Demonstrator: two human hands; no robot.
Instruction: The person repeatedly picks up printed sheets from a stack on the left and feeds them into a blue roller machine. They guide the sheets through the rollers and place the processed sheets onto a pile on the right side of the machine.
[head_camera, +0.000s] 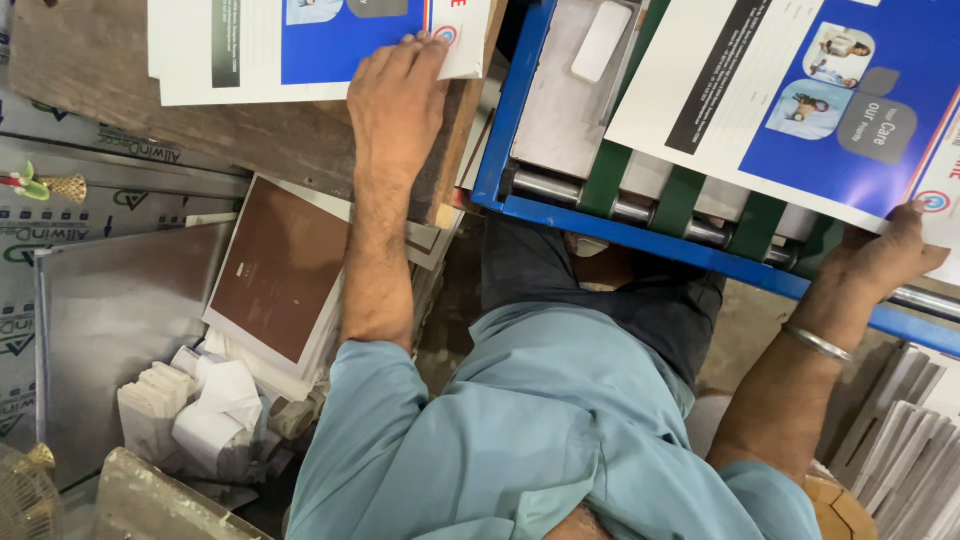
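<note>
The left hand (398, 95) is lying open, palm down, on a white-and-blue printed sheet stack (300, 45) on the wooden table (180, 125), while the right hand (885, 255) is pinching another such sheet (800, 110) lying over the blue-framed roller machine (640, 235).

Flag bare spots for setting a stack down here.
Free: wooden board below the stack of sheets, left of the left hand; grey metal sheet beside the brown booklets; grey plate inside the blue frame. Crowded: folded paper bundles at lower left, and the tilted sheet by the right hand.
</note>
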